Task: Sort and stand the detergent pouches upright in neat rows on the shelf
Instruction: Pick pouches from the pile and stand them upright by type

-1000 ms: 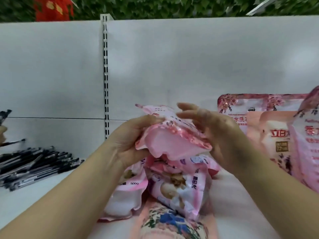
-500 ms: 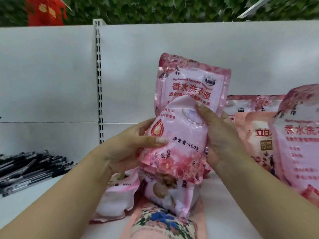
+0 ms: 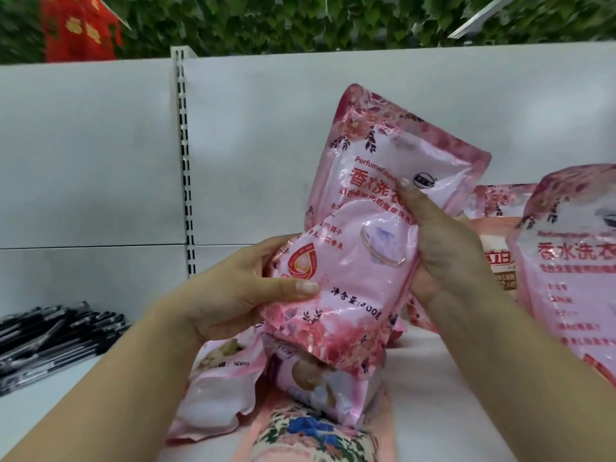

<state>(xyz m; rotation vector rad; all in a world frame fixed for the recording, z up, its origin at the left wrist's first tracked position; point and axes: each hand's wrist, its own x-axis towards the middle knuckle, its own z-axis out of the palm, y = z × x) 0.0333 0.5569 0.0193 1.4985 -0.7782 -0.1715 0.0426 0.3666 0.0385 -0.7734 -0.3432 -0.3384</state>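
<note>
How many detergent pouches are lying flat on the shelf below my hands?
3: a white-bottomed pouch at left, a baby-picture pouch in the middle, a floral pouch nearest. Others may hide underneath.

White shelf (image 3: pixel 450 388), heap of fallen pouches (image 3: pixel 276 388) at 6 o'clock, standing pouches (image 3: pixel 573 261) at 3 o'clock, black pens (image 3: pixel 50 335) at 9 o'clock
</note>
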